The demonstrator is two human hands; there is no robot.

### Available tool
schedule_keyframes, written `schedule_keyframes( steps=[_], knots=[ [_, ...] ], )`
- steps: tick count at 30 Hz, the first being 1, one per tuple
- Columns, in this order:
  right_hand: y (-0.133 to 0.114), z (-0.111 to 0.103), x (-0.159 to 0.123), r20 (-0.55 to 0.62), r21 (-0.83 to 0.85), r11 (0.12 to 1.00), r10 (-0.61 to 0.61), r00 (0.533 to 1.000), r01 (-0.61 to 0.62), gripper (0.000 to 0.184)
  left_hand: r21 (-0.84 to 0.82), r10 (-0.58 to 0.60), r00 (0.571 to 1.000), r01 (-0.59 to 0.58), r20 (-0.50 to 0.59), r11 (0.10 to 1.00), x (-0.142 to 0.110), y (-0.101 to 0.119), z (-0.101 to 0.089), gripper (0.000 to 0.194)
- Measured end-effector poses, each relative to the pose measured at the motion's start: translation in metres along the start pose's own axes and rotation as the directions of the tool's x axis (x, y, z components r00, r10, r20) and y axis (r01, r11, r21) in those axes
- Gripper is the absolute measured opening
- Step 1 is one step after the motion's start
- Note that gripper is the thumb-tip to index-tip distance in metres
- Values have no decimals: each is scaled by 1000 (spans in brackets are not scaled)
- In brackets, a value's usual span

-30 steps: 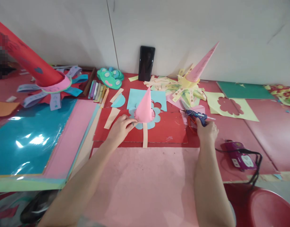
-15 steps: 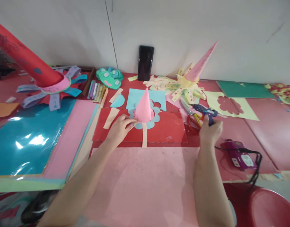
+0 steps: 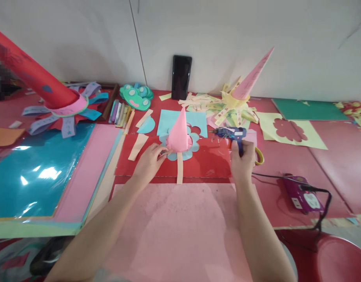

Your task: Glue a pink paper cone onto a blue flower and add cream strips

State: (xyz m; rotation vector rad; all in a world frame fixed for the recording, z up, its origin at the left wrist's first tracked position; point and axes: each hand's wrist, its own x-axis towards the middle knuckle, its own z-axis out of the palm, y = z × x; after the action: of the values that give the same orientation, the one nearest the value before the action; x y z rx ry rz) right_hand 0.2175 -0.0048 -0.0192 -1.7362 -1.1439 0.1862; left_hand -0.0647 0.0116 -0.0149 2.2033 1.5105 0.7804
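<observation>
A pink paper cone (image 3: pixel 179 133) stands upright on a light blue flower-shaped paper (image 3: pixel 193 146), over a red sheet (image 3: pixel 206 164). My left hand (image 3: pixel 152 158) is at the cone's lower left edge, thumb and fingers pinched together; what lies between the fingertips is too small to make out. A peach paper strip (image 3: pixel 180 168) runs from the cone's base toward me. My right hand (image 3: pixel 243 158) grips a dark blue hot glue gun (image 3: pixel 231 133), its nozzle pointing left toward the cone. Yellow-handled scissors (image 3: pixel 259 156) lie partly hidden behind this hand.
A purple power strip (image 3: pixel 303 194) with a black cord lies on the right. Behind stand a phone (image 3: pixel 181 77) against the wall and a finished pink cone (image 3: pixel 252 80) on yellow strips. Crayons (image 3: pixel 121 113) and a red paper tube (image 3: pixel 33 70) are on the left. A red stool (image 3: pixel 341 260) is lower right.
My right hand first lifted the glue gun to the right, uncovering the scissors, then brought it left toward the cone. My left hand has stayed at the cone's base.
</observation>
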Motion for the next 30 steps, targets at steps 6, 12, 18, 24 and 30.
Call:
schedule_keyframes(
  steps=[6, 12, 18, 24, 30],
  knots=[
    [-5, 5, -6, 133, 10, 1000, -2, 991, 0, 35, -21, 230, 973, -231, -20, 973, -4, 9, -2, 9],
    [-12, 0, -10, 434, 42, 995, -103, 895, 95, 28, -90, 412, 875, -403, 254, 911, -5, 11, -8, 26],
    [-17, 2, -15, 609, 100, 982, -187, 770, 160, 26, -134, 337, 847, -310, 411, 941, -6, 13, -12, 27],
    [-13, 9, -18, 601, 76, 990, -138, 787, 115, 28, -105, 309, 818, -296, 484, 949, -8, 19, -16, 34],
    [-9, 10, -14, 510, 218, 973, -45, 859, -79, 32, -33, 369, 810, -398, 456, 917, -6, 17, -6, 33]
  ],
)
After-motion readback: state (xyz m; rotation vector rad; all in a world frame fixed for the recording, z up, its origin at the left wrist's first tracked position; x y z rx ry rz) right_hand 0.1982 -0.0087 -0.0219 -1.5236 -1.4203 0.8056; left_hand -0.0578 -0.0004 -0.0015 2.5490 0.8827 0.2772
